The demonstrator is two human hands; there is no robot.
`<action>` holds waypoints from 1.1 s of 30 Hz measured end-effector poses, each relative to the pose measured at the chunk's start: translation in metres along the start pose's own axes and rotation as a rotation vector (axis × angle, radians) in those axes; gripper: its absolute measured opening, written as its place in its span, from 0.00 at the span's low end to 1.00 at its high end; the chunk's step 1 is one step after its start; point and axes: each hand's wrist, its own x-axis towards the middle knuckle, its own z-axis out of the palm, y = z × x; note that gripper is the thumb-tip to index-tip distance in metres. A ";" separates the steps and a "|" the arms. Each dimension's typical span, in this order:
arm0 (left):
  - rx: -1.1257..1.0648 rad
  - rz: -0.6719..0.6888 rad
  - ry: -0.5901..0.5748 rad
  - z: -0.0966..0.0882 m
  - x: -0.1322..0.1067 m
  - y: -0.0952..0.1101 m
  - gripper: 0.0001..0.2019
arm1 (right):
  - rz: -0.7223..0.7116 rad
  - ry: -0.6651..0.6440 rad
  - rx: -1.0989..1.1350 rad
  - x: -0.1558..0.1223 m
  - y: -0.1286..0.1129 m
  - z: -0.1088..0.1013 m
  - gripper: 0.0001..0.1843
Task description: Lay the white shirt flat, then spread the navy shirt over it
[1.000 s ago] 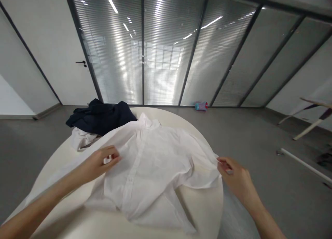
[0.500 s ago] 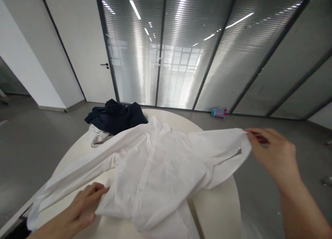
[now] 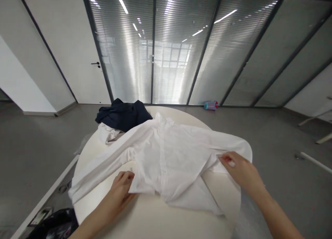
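Note:
A white button-front shirt (image 3: 178,156) lies spread over the round table, its collar pointing away from me and its sleeves out to both sides. My left hand (image 3: 123,187) is closed on the shirt's lower left edge, near the hem. At the right, my right hand (image 3: 234,164) pinches the cloth by the right side, just below the sleeve. That sleeve droops over the table's right edge. The left sleeve reaches down to the table's near left edge. Wrinkles and a fold run across the lower right front.
Dark navy clothing (image 3: 124,114) lies heaped on a whitish garment (image 3: 107,132) at the back left of the white round table (image 3: 181,225). A black bag (image 3: 55,225) is at the lower left. A small coloured bin (image 3: 211,105) lies by the glass partition (image 3: 171,59).
My right hand has let go of the right sleeve's end and moved left and down to the shirt's side. The sleeve has dropped onto the table edge. My view has shifted somewhat.

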 end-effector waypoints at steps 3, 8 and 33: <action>0.128 0.101 0.047 0.001 -0.004 -0.009 0.07 | -0.048 -0.186 0.147 -0.039 -0.015 0.018 0.19; 0.148 0.182 0.023 -0.018 0.000 -0.002 0.08 | -0.137 -0.262 0.252 -0.062 -0.033 0.045 0.20; -1.247 -1.052 0.103 -0.034 -0.073 0.030 0.28 | 0.368 -0.117 0.984 -0.047 -0.069 -0.042 0.39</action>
